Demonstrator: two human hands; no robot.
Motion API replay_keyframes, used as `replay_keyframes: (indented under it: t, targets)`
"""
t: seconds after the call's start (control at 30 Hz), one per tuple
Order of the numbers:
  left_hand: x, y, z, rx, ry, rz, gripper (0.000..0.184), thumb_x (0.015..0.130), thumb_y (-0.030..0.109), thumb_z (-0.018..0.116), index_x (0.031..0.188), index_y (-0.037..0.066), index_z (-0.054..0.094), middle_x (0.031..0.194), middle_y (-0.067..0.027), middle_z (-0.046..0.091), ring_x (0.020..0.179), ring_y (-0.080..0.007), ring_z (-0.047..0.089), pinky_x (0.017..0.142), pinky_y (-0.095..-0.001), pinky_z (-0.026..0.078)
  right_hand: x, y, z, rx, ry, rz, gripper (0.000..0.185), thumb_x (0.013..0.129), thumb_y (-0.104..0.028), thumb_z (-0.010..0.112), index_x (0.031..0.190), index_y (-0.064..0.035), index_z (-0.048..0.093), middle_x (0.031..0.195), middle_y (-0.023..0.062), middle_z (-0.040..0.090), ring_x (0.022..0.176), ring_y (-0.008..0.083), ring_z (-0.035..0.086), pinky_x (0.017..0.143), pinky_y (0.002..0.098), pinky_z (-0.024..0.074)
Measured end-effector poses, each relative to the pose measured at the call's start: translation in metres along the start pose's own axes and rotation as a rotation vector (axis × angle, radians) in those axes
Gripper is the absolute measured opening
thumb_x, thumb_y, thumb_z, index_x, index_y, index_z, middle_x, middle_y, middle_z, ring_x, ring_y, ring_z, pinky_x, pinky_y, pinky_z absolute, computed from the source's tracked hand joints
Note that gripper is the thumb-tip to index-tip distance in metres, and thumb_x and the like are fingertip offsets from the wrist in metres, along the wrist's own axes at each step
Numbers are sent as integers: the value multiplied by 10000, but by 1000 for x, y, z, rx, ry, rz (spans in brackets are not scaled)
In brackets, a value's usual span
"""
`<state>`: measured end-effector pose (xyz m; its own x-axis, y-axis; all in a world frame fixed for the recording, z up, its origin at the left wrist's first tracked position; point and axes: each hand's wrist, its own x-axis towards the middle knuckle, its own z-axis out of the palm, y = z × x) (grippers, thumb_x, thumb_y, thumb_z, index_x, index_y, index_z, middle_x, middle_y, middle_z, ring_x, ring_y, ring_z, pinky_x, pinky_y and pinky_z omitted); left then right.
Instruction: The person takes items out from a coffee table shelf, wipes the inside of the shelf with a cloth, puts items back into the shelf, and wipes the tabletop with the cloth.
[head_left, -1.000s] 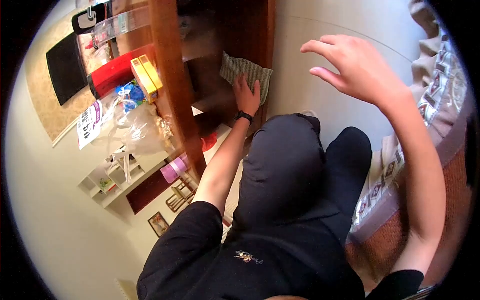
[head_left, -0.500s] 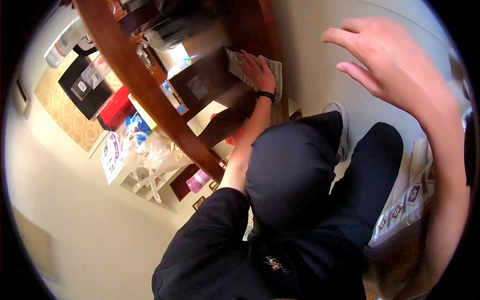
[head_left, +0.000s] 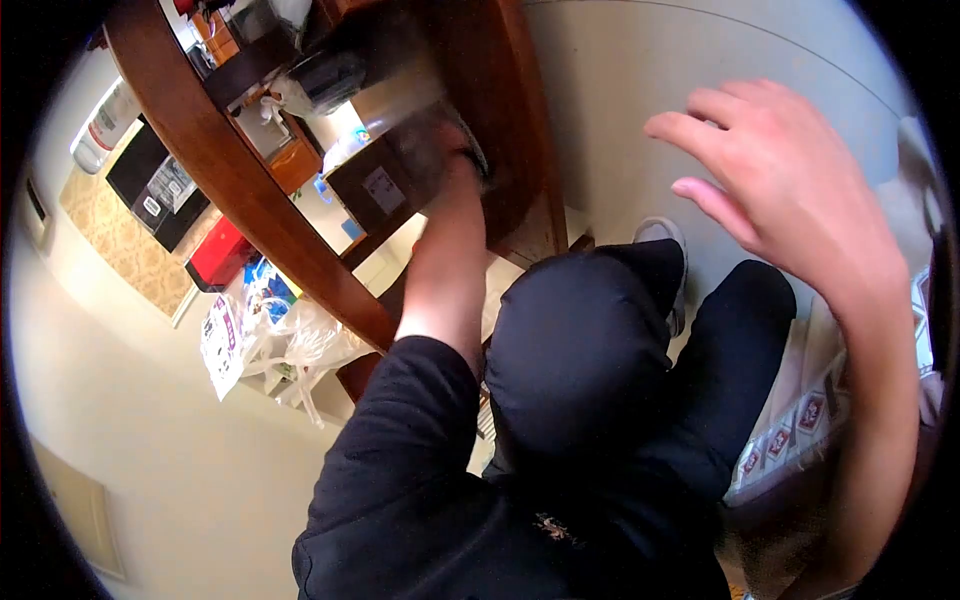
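My left hand (head_left: pixel 453 143) reaches in under a dark wooden table and is smeared by motion, so its fingers do not show clearly. A sliver of a light cloth (head_left: pixel 479 157) appears at its right side, beside the dark wooden panel (head_left: pixel 515 130). Close to that hand is a brown cardboard box (head_left: pixel 372 190) with a white label. My right hand (head_left: pixel 765 185) hangs in the air at the right, fingers loosely bent and thumb apart, holding nothing. It is above the pale floor.
A long wooden edge (head_left: pixel 215 140) slants across the left. Beyond it are a clear bottle (head_left: pixel 105 125), a red box (head_left: pixel 220 255) and a plastic bag (head_left: pixel 310 335). My bent knees in black trousers (head_left: pixel 580 360) fill the middle. A patterned cover (head_left: pixel 790 445) lies at lower right.
My left hand has moved up and left, deeper beneath the table, and the cloth, spread under its fingers before, is now mostly hidden. My right hand has shifted only slightly.
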<state>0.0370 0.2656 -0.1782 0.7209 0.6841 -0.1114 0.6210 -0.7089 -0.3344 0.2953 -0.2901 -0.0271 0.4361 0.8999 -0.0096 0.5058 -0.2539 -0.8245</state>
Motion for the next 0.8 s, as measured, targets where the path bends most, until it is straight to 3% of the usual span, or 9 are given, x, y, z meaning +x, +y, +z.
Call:
replay_keyframes:
  t: [0.13,0.2,0.27,0.33,0.37,0.4,0.43,0.53,0.8]
  targets:
    - [124,56,-4,78,-140,91,459,1079,259,433,1450,-8,469,1510,-252,453,1438,-394,388,1246,-489,217,0,0,4,9,32,-13,352,843,-149,736,1174,-66,652,1029,133,658,1005,356,615,899,457,497]
    - [140,74,-3,-93,-10,202,438,1078,239,436,1432,-13,485,1493,-254,470,1426,-392,405,1245,-482,228,0,-1,3,1,35,-10,354,844,-148,736,1178,-62,655,1031,135,658,1008,355,615,902,456,497]
    - [81,91,-44,-415,190,335,539,1093,238,418,1580,22,336,1637,-216,325,1518,-363,289,1281,-474,155,1,-4,-1,-9,27,-12,355,845,-147,736,1180,-60,658,1034,135,658,1008,353,616,905,455,497]
    - [3,77,-56,-589,196,130,533,1095,273,369,1532,-30,404,1587,-259,397,1452,-424,389,1215,-473,293,2,-6,-4,-7,1,11,348,846,-146,736,1175,-60,663,1039,134,659,1008,348,619,908,454,498]
    - [-22,28,-24,-504,145,58,538,1100,276,361,1550,-19,376,1621,-228,360,1485,-397,349,1240,-446,257,2,-6,-5,-5,-8,21,345,846,-145,736,1173,-60,664,1041,134,659,1008,346,620,909,453,498]
    - [-55,-41,28,-172,194,89,538,1090,269,382,1558,4,382,1635,-212,346,1499,-380,332,1252,-436,242,2,-6,-5,-3,-14,9,346,846,-147,736,1174,-62,664,1041,133,659,1007,343,621,909,452,498]
    - [-86,-65,32,88,-160,-127,524,1062,254,416,1528,15,432,1618,-200,376,1480,-367,363,1251,-438,248,1,-5,-4,-7,-17,8,347,846,-147,736,1174,-62,664,1041,132,659,1007,342,621,908,451,499]
    - [-133,-124,65,234,-263,-91,497,1045,240,432,1492,27,474,1590,-186,418,1456,-345,400,1241,-471,266,-2,-2,2,-3,22,-6,343,846,-155,737,1168,-62,665,1036,131,657,1003,339,622,906,449,500]
    - [27,-60,37,47,0,36,503,1056,265,423,1508,46,449,1587,-184,422,1458,-337,400,1239,-462,268,1,0,6,-4,-38,8,354,838,-162,734,1170,-62,663,1024,133,646,1005,346,610,896,453,495]
